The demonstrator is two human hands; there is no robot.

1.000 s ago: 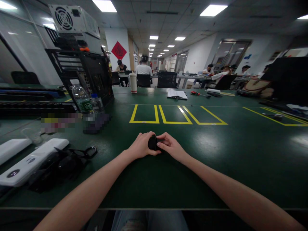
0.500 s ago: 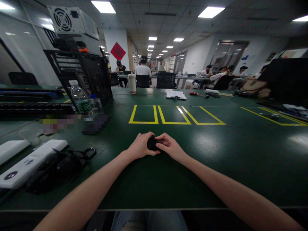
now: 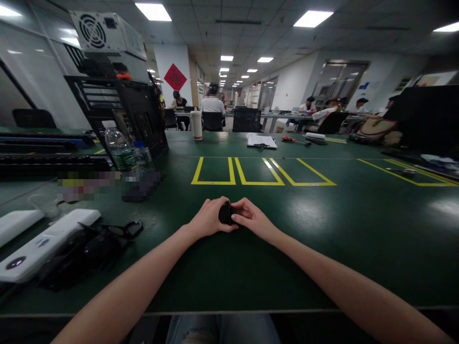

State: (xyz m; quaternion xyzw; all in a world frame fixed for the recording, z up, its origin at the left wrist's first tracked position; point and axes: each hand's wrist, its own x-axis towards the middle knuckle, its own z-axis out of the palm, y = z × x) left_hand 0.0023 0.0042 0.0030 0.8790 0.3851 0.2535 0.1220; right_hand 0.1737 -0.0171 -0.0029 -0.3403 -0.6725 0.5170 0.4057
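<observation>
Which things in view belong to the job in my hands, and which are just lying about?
In hand:
- small black object, gripped by the left hand
- right hand, fingertips at the object's right side

Apparently just lying about:
- white cup
- clipboard
- red-handled tool
- green-labelled bottle

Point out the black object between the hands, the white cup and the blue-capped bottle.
Black object (image 3: 224, 214): head view, its exposed side.
White cup (image 3: 196, 126): head view, middle of its body.
Blue-capped bottle (image 3: 143, 156): head view, its clear body.
</observation>
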